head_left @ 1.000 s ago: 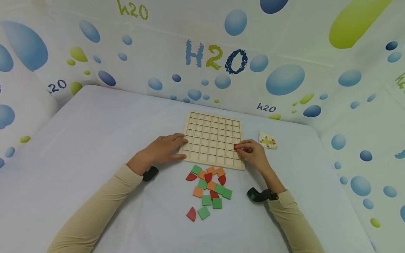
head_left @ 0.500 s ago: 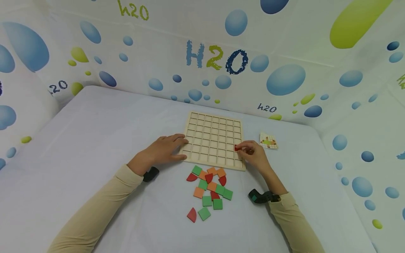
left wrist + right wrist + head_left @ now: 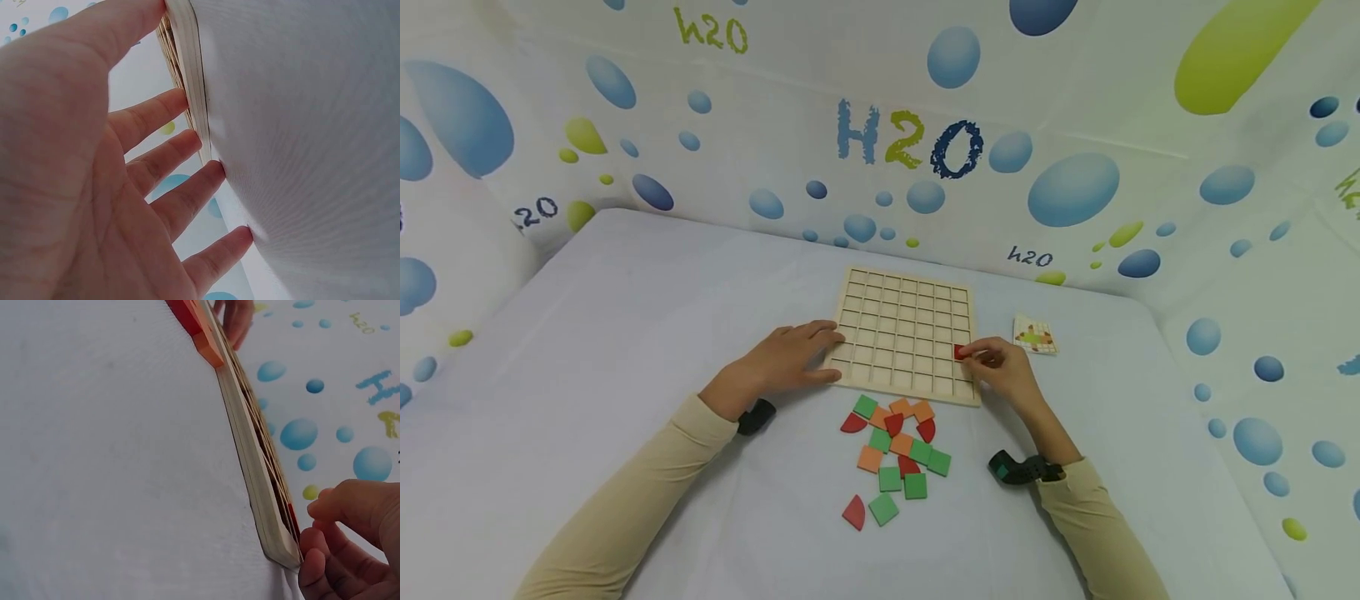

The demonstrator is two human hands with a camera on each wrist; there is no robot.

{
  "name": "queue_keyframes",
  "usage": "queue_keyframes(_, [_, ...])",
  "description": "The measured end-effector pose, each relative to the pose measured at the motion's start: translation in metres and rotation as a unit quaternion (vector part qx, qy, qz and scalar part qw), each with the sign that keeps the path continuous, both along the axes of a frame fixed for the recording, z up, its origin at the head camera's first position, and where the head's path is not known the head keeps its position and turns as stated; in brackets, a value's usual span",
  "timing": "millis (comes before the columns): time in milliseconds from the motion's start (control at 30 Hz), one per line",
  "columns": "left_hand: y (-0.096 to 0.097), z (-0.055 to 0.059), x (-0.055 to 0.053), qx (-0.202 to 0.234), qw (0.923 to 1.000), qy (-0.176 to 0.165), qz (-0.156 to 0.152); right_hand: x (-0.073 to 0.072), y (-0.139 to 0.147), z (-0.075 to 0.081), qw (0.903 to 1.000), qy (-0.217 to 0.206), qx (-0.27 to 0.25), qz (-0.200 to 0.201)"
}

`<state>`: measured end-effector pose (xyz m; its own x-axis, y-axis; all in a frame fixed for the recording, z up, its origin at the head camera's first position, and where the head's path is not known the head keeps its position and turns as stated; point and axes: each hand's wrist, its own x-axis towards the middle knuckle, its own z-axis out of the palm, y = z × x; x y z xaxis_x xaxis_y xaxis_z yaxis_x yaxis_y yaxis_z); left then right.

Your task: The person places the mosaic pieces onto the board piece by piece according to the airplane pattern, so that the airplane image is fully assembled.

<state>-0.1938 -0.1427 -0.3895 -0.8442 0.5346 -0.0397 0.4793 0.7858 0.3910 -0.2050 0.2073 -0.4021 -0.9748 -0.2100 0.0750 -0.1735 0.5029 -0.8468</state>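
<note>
A square wooden grid board (image 3: 898, 321) lies flat on the white table. My left hand (image 3: 786, 358) rests at its left edge with spread fingers; in the left wrist view the thumb (image 3: 134, 25) and fingertips are along the rim. My right hand (image 3: 1000, 364) is at the board's right side, loosely bent, fingertips right at a red piece (image 3: 959, 352) in a cell near the right edge. In the right wrist view that red piece (image 3: 292, 514) shows as a thin strip in the board, beside the fingertips of my right hand (image 3: 350, 544).
In front of the board lie several green squares (image 3: 890, 478), orange squares (image 3: 870, 458) and red quarter-circle pieces (image 3: 854, 512), some overlapping. A small pattern card (image 3: 1035, 335) lies right of the board. Behind the table hangs a white backdrop (image 3: 715, 150) with blue and green drops.
Slightly more of the red piece shows beside my right fingertips. Both hands stay in nearly the same place; the view has shifted a little.
</note>
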Motion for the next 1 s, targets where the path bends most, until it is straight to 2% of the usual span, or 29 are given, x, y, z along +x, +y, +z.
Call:
queue_keyframes(133, [0.001, -0.001, 0.0, -0.002, 1.0, 0.0, 0.001, 0.0, 0.001, -0.004, 0.9998, 0.005, 0.009, 0.02])
queue_keyframes(400, [0.0, -0.003, 0.0, -0.002, 1.0, 0.004, 0.001, 0.004, -0.005, 0.001, 0.9965, 0.012, 0.013, 0.081])
queue_keyframes(600, [0.001, -0.001, -0.001, -0.002, 1.0, 0.0, 0.001, 0.005, -0.006, 0.003, 0.9936, 0.002, 0.008, 0.113])
queue_keyframes(667, [0.001, 0.0, -0.001, -0.004, 1.0, -0.003, 0.002, 0.007, -0.008, 0.008, 0.9922, -0.006, 0.007, 0.124])
queue_keyframes(800, [0.001, 0.002, 0.0, -0.006, 1.0, -0.006, 0.004, 0.006, -0.009, 0.009, 0.984, -0.009, 0.002, 0.178])
queue_keyframes(867, [0.001, 0.002, 0.0, -0.006, 1.0, -0.004, 0.003, 0.003, -0.007, 0.004, 0.9769, -0.008, -0.004, 0.213])
queue_keyframes(1000, [0.001, 0.002, 0.0, -0.005, 1.0, 0.002, 0.001, 0.003, -0.008, 0.005, 0.9638, -0.015, -0.009, 0.266])
